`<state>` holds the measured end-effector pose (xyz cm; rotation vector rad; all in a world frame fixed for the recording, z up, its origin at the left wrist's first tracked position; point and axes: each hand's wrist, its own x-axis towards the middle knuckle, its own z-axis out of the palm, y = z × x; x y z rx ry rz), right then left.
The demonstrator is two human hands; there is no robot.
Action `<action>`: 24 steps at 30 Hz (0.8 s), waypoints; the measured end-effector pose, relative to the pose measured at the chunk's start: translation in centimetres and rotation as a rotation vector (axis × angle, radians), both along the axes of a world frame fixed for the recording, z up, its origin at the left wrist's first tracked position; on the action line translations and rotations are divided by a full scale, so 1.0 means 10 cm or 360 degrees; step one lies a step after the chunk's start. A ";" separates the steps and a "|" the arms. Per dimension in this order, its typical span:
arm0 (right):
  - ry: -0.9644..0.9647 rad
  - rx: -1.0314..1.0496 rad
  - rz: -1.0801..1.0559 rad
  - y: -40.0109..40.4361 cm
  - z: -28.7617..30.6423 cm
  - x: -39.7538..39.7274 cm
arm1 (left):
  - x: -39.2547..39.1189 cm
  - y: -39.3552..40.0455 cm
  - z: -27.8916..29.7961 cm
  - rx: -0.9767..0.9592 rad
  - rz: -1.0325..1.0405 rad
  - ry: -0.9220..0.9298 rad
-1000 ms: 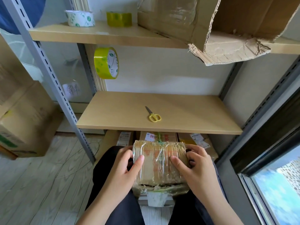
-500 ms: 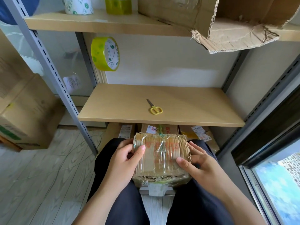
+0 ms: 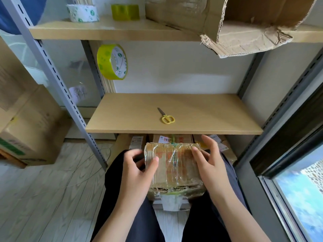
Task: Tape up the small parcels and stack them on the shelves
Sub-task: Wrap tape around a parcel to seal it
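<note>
**Taped parcel on lap, both hands on it**

Parcel, small cardboard, wrapped in clear tape, sits on the person's lap at 6 o'clock, just below the front edge of the middle shelf.

Left hand: at the parcel's left side, thumb lying on the top face, other fingers curled loosely round the left edge. Blurred, so exact contact of those fingers is unclear.

Right hand: fingers spread and mostly straight, fingertips resting on the top right of the parcel, palm along its right side. Not pinching anything.

Under the parcel, between the knees, another flat packet with a white label pokes out.

Middle shelf carries only yellow-handled scissors, near its centre, at 12 o'clock from the parcel.

Yellow-green tape roll hangs on the rear upright at 11 o'clock. Top shelf: white tape roll and a yellow tape roll side by side, apart. Torn open cardboard box at 1 o'clock overhangs the shelf edge.

More labelled parcels on the low shelf behind the lap. Large carton on the floor at 9 o'clock.
</note>
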<state>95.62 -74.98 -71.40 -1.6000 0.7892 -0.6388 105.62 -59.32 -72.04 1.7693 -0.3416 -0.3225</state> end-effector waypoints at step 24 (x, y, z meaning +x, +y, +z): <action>-0.0076 0.0645 0.0318 -0.07 -0.15 0.08 | 0.27 -0.20 -0.12 -0.0130 -0.0352 0.0464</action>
